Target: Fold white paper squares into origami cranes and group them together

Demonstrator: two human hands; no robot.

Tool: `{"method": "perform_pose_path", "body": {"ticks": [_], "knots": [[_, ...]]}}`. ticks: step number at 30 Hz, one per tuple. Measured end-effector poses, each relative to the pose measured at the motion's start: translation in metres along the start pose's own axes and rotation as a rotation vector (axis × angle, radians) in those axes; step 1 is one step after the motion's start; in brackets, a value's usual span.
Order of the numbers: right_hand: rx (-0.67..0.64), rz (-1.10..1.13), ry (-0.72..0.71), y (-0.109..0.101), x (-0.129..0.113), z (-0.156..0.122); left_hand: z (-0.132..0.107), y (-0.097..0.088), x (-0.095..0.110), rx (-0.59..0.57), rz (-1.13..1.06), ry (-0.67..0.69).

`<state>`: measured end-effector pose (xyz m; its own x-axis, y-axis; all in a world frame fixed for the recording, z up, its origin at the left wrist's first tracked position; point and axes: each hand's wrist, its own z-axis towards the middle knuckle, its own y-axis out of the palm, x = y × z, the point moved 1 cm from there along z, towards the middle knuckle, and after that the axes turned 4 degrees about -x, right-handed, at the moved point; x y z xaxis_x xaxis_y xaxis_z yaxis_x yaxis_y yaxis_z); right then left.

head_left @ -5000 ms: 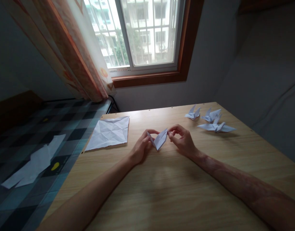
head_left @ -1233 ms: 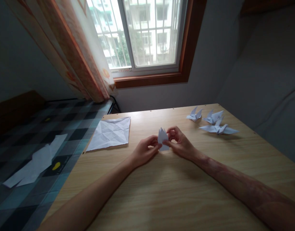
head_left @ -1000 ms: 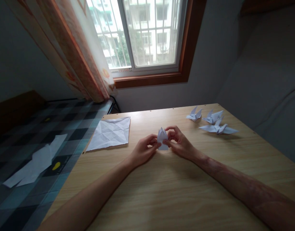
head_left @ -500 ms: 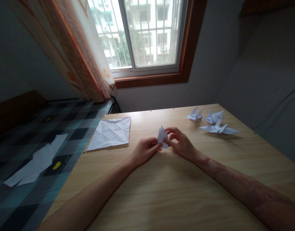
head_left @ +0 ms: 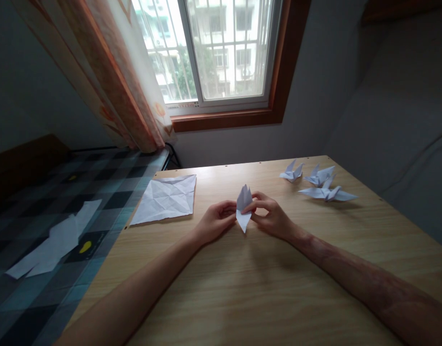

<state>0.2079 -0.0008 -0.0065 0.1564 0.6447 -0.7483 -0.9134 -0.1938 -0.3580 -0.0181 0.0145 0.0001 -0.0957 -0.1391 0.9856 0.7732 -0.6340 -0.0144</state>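
Note:
A small folded white paper piece (head_left: 243,206), kite-shaped with two points up and one point down, is held just above the wooden table (head_left: 250,288) near its middle. My left hand (head_left: 215,223) pinches its left side with closed fingers. My right hand (head_left: 271,217) pinches its right side, thumb and fingers pressed on the paper. Both forearms rest along the tabletop.
A creased, unfolded white square sheet (head_left: 165,198) lies at the table's far left. Three finished paper cranes (head_left: 320,185) sit at the far right corner. A bed with a checked cover (head_left: 62,211) and loose white paper (head_left: 51,245) is to the left; a curtained window (head_left: 214,53) is behind.
The paper went from a wide spread shape to a narrow upright one. In the last half second its lower point dropped into view and my fingers shifted on its sides.

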Motion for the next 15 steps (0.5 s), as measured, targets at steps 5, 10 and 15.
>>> {"method": "perform_pose_path", "body": {"ticks": [5, 10, 15], "knots": [[-0.041, 0.035, 0.015, 0.0023, -0.0015, -0.0001, 0.0024, -0.0025, -0.0033, 0.053, -0.061, -0.008], [-0.062, 0.036, 0.046, 0.0018, -0.0042, 0.0003, 0.0024, -0.0064, -0.0020, 0.070, -0.064, -0.047], [-0.081, 0.024, 0.037, 0.0009, -0.0049, 0.0004, 0.0017, -0.0055, -0.0040, 0.070, -0.081, -0.027]]}}
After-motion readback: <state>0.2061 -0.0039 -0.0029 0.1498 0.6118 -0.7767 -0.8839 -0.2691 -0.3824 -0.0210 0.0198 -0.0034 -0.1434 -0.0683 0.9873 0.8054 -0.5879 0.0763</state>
